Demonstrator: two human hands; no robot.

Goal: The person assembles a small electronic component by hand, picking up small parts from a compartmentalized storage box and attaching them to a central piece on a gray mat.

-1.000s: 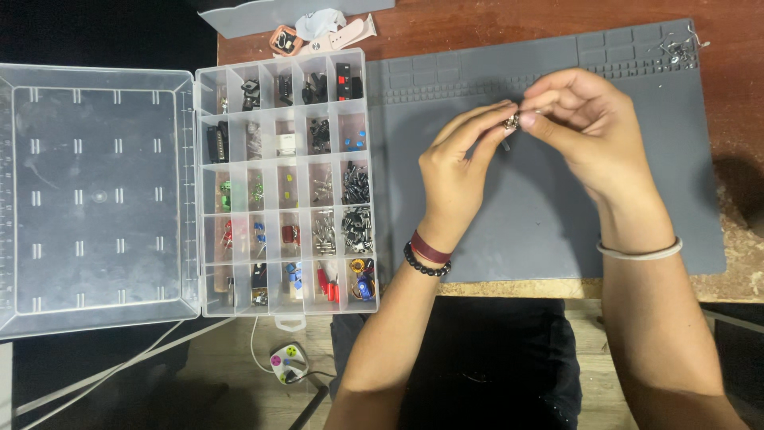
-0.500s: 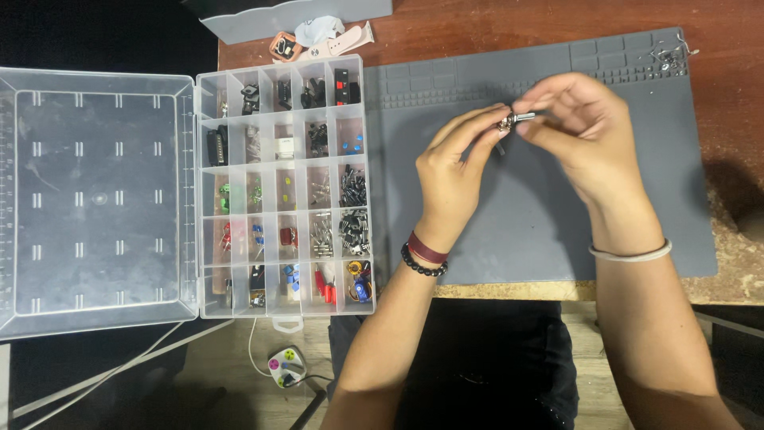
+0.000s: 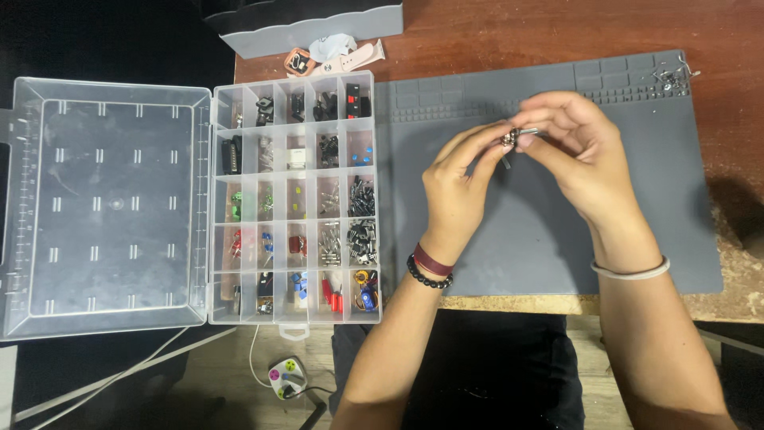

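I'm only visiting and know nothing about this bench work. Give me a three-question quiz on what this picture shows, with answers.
1. True or false: both hands pinch one small metal part above the grey mat.
2. Which is it? The clear organiser box is A) shut and stacked on the mat, B) open, its lid lying flat to the left, C) upside down.
3. Fill in: the left wrist wears a dark bead bracelet and a ____ band.

Key
1. True: the left hand and right hand meet on the small metal part over the grey mat.
2. B: the organiser box is open, lid to its left.
3. Maroon.
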